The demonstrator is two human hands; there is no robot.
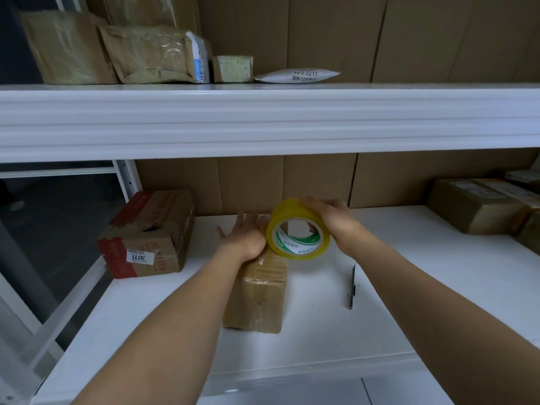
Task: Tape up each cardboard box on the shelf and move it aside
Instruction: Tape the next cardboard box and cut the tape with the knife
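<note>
Head view. Lower white shelf (394, 287): narrow taped cardboard box (257, 299) at centre, lying lengthwise away from the viewer. Left hand (244, 236), fingers straight, pressed flat on the box's far top. Right hand (331, 219) gripping a yellow tape roll (298, 229) from above, roll touching the box top beside the left hand. Dark pen-like tool (352, 287) to the right of the box, apart from it. Red-printed box (149, 233) at left, label "3011". Brown parcels (479, 204) at far right. Upper shelf (263, 121): wrapped parcels (117, 51), white mailer (296, 75). Backing: cardboard sheets (321, 179).
</note>
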